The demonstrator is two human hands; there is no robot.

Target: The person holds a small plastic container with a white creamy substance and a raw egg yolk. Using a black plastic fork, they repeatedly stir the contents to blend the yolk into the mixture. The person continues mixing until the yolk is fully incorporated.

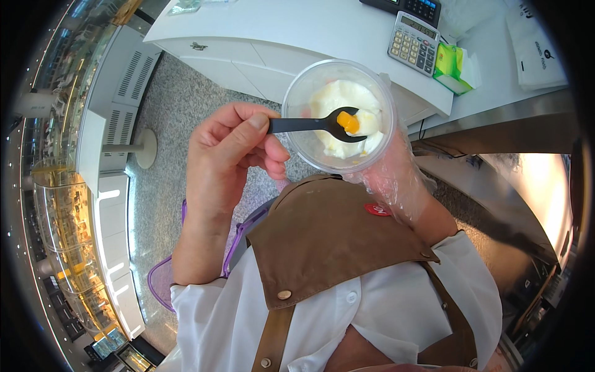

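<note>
My left hand pinches the handle of a black plastic spoon between thumb and index finger. In the spoon's bowl lie an orange-yellow piece, maybe fruit, and some white creamy food. The spoon is over the mouth of a round clear plastic cup. Inside the cup is more white creamy food, like yogurt, with small yellow bits. My right hand, in a clear plastic glove, holds the cup from its right and underside; the cup hides most of its fingers.
Ahead stands a white counter with drawers. On it are a calculator, a green tissue pack and a printed white bag. A lit glass display case runs along the left. Something purple-edged is beside my left arm.
</note>
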